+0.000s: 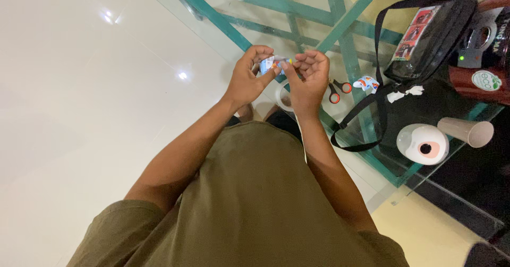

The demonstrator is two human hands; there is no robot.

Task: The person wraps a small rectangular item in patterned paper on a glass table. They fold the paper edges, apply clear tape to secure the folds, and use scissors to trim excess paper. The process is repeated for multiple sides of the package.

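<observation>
My left hand (250,76) and my right hand (308,77) are raised together in front of my chest, both pinching a small folded piece of colourful paper (273,64), mostly blue and white with orange and yellow spots. The fingers of both hands close on it from either side. Below the hands a roll of white tape (283,96) lies on the glass table, partly hidden by my right wrist.
A glass table with a green frame (348,44) stands ahead. On it lie orange-handled scissors (338,90), another folded colourful paper (367,83), a black bag with a strap (431,39), a white round device (423,144), a paper cup (467,131) on its side. White tiled floor (79,86) at left.
</observation>
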